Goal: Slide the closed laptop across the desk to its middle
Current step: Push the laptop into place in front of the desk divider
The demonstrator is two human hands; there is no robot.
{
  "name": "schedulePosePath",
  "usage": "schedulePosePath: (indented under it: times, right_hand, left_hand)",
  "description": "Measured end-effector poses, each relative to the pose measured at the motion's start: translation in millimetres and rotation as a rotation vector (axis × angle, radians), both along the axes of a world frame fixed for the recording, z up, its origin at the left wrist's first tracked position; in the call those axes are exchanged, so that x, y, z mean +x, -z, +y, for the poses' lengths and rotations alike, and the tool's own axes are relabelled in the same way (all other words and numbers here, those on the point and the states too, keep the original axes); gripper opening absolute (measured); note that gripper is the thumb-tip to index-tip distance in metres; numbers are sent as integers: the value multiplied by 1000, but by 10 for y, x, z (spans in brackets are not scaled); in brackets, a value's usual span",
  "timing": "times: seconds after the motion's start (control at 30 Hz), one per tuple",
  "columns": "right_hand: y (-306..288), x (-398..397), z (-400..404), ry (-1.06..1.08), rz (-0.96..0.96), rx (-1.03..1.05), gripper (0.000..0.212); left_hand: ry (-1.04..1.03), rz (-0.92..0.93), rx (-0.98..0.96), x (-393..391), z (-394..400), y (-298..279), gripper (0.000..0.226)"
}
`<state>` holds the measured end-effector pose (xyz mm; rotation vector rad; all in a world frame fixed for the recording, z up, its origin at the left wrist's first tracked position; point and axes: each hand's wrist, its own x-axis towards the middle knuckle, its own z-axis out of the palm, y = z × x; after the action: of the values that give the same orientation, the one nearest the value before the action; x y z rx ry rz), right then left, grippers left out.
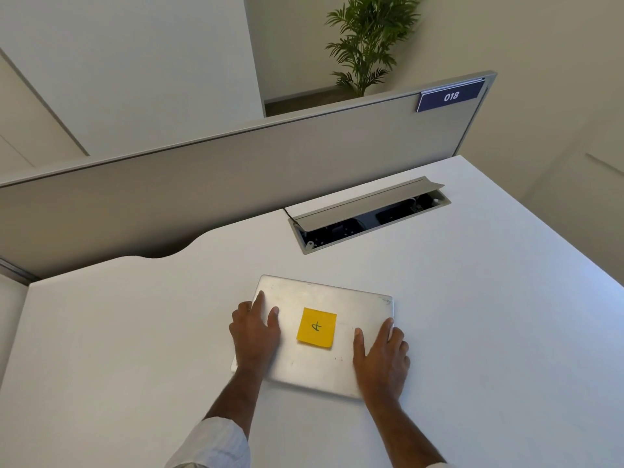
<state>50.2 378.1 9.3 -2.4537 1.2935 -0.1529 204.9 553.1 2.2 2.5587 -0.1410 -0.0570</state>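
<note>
A closed silver laptop [324, 295] lies flat on the white desk [135, 332], with a yellow sticky note [316, 327] marked by a handwritten sign on its lid. My left hand [255, 332] grips the laptop's left edge, thumb on the lid and fingers over the side. On the right edge, my right hand [381, 354] holds the laptop the same way, palm on the lid.
Behind the laptop an open cable hatch [368, 216] with a raised grey flap is set into the desk. A grey partition [236, 170] with a blue tag reading 018 [450, 96] bounds the far edge. A potted palm [368, 38] stands beyond it.
</note>
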Motion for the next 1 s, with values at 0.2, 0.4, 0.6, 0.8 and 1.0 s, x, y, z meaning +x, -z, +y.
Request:
schedulePosePath:
  times: [0.2, 0.4, 0.6, 0.8, 1.0]
  right_hand:
    - [1, -3, 8, 3, 32, -8, 71]
    - [29, -3, 16, -7, 51, -54, 75]
    - [3, 23, 103, -19, 49, -104, 80]
    - [-20, 9, 115, -12, 55, -96, 81]
    - [-39, 18, 119, 12, 62, -67, 82]
  left_hand:
    - [23, -14, 45, -31, 26, 15, 41]
    - [143, -133, 165, -69, 88, 66, 49]
    - [253, -278, 224, -115, 133, 46, 50]
    - [263, -238, 237, -152, 141, 13, 53]
    - [202, -151, 260, -169, 132, 22, 56]
